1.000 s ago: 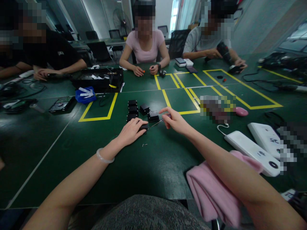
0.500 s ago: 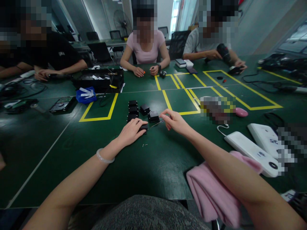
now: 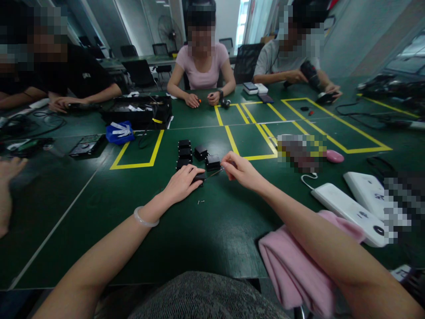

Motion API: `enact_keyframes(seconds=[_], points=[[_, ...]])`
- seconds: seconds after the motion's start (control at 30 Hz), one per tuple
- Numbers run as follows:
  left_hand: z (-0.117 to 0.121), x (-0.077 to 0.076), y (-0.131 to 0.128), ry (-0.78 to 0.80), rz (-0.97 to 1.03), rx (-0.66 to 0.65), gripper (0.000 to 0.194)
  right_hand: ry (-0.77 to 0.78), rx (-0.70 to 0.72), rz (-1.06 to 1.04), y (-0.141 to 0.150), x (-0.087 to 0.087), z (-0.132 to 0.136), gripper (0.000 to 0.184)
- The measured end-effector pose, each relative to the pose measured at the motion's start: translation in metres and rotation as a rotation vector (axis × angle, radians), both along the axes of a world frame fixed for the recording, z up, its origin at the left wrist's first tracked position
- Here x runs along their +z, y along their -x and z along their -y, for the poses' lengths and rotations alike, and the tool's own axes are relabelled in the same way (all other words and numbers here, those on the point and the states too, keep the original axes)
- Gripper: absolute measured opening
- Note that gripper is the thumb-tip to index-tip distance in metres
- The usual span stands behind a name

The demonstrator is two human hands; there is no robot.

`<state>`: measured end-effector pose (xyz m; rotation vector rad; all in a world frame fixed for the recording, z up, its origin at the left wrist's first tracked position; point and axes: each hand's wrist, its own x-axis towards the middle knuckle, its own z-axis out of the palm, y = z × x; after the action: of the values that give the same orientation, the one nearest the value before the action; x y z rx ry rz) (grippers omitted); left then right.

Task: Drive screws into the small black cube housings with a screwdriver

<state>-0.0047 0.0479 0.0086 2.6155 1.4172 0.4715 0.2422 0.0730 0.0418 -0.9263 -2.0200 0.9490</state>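
Observation:
My left hand (image 3: 182,184) presses a small black box (image 3: 199,178) down on the green table, fingers over its top. In a closed pinch, my right hand (image 3: 239,169) grips a screwdriver, its handle mostly hidden by the fingers. The thin shaft of the screwdriver (image 3: 214,173) points left, its tip at the right end of that box. Just beyond my hands stand several similar black boxes, including a stacked-looking row (image 3: 184,153) and a loose box (image 3: 212,162). Two tiny screws (image 3: 201,202) lie nearer to me.
White power banks (image 3: 352,215) and a pink cloth (image 3: 295,266) lie at the right, near a pink oval object (image 3: 334,156). A black open case (image 3: 137,110) and blue container (image 3: 120,133) stand far left. Co-workers sit opposite; another person's hand (image 3: 9,173) rests at the left edge.
My right-hand fingers have curled in closer around the screwdriver, while my left hand stays on the box. Another person's hand has come further into view at the left edge.

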Motion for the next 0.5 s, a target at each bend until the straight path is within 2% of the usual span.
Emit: enact_keyframes(seconds=[0.13,0.33,0.5], points=[[0.0001,0.0005,0.0,0.004,-0.002,0.002,0.034,0.015,-0.054,0.055,0.0005,0.0001,0.0,0.021],[0.0008,0.0008,0.0006,0.009,-0.003,0.003,0.035,0.025,-0.051,-0.008,0.0002,-0.0038,-0.0025,0.011],[0.0008,0.0006,0.0005,-0.002,-0.009,-0.001,0.037,0.036,-0.087,0.029,-0.0002,-0.0043,-0.0037,0.017]])
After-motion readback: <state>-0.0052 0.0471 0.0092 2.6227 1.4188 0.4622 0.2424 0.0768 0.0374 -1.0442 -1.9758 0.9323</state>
